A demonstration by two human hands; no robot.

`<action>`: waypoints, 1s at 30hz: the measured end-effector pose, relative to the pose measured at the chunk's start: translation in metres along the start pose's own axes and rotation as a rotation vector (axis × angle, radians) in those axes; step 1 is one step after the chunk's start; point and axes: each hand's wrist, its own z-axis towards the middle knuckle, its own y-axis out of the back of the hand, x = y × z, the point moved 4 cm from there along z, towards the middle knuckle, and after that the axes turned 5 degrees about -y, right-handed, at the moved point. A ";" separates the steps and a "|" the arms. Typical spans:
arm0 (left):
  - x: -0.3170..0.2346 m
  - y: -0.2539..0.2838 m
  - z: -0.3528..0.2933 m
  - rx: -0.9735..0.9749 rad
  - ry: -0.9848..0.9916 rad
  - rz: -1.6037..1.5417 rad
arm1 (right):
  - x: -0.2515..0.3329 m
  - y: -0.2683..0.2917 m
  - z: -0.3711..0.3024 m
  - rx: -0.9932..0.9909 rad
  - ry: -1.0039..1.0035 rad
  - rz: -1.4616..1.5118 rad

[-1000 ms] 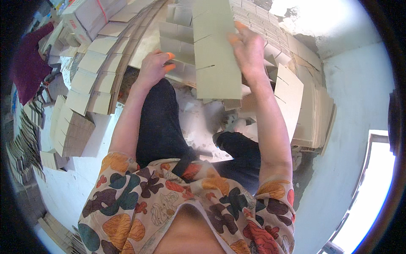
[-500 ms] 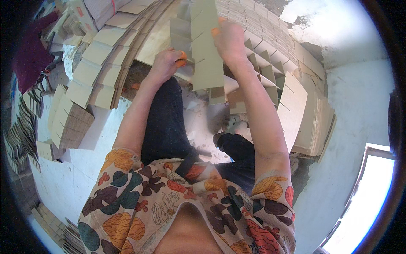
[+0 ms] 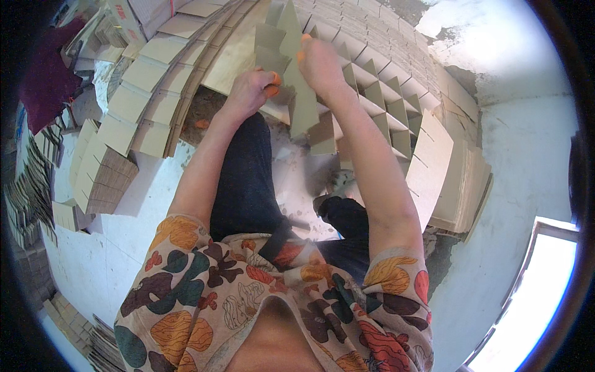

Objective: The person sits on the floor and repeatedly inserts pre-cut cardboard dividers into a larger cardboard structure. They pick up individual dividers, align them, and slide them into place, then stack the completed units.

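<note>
A long slotted cardboard strip [image 3: 300, 93] stands nearly edge-on in front of me. My right hand [image 3: 323, 67] grips its upper right side, orange covers on the fingertips. To the left, my left hand [image 3: 249, 93], also with orange fingertip covers, is closed at the edge of a short cardboard cross piece [image 3: 284, 98]; the exact pinch is partly hidden. More cross pieces [image 3: 269, 38] stand beyond it, against the strip. Right of the strip extends a cardboard divider grid [image 3: 374, 93] of interlocked strips with square cells, partly covered by my right forearm. A pale slotted end strip [image 3: 429, 155] forms its right side.
Curved rows of stacked cardboard pieces [image 3: 144, 80] lie at the left, and a slotted stack [image 3: 102, 177] rests on the floor. Packed strips [image 3: 396, 37] line the far side. Taller cardboard sheets [image 3: 462, 192] lean by the right wall [image 3: 520, 149]. My legs are below the grid.
The long strip has turned from broad-side to nearly edge-on and come down among the cross pieces. My right hand has moved left and slightly down; my left hand has shifted slightly right.
</note>
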 end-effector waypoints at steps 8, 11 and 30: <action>0.000 -0.004 0.004 0.000 -0.064 0.005 | 0.000 -0.023 0.003 0.088 -0.051 -0.054; -0.003 -0.002 0.003 0.008 -0.032 0.028 | 0.001 -0.025 -0.004 0.166 -0.102 -0.132; -0.043 0.011 0.008 0.077 -0.185 0.218 | -0.042 0.027 -0.050 -0.316 -0.245 -0.206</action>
